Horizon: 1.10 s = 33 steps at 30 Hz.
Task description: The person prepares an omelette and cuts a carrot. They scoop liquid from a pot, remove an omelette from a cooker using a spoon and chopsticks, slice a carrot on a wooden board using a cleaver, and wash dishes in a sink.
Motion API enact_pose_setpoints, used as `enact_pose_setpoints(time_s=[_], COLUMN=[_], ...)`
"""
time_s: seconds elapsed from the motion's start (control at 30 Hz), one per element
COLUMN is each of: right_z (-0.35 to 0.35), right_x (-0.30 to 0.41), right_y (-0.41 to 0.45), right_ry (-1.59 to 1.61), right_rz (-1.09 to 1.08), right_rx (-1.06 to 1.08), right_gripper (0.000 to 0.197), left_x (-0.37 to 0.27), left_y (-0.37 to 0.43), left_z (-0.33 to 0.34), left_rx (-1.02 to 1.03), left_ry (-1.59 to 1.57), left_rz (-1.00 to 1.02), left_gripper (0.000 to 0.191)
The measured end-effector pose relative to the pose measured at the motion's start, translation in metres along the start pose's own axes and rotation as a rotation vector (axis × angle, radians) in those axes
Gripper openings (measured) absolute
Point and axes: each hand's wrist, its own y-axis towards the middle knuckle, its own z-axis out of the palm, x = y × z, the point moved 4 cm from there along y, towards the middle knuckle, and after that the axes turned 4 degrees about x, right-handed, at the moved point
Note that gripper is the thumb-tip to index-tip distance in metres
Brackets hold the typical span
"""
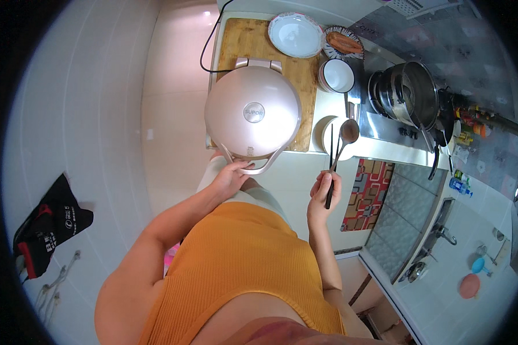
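Note:
A round, pinkish-metallic Supor electric baking pan (237, 97) has its lid down on a wooden board (304, 103). My left hand (233, 177) has its fingers around the left part of the lid's looped front handle (270, 166). In my right hand (325, 194) are a spoon (349, 131) with a wide bowl and a pair of black chopsticks (331, 146), all pointing away from me. Beneath their tips, at the counter's edge, lies a round pale plate or bowl (349, 151). The inside of the pan is hidden by its lid.
A white oval plate (295, 34), sausage-like food (344, 43) on a patterned plate, and stacked white bowls (339, 76) stand behind. At right, a steel pot (423, 95) stands on the stove (382, 127). A black power cord (202, 47) hangs past the counter's left edge.

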Motion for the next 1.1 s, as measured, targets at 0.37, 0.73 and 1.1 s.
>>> enact_pose_setpoints(time_s=[0.37,0.73,1.1], right_z=[0.008,0.013,0.024], right_x=[0.003,0.006,-0.002], right_y=[-0.001,-0.008,-0.021], right_ry=[0.032,0.057,0.026], right_rz=[0.009,0.019,0.094], right_rx=[-0.032,-0.118,-0.218], right_gripper=[0.020,0.018,0.018], left_x=[-0.036,-0.079,-0.090], left_y=[-0.001,0.039,0.053], left_z=[-0.006,0.005,0.009], left_rx=[-0.150,-0.138,-0.097], left_ry=[-0.098,-0.104,-0.134], left_rz=[0.162,0.192,0.188], left_gripper=[0.032,0.027,0.022])
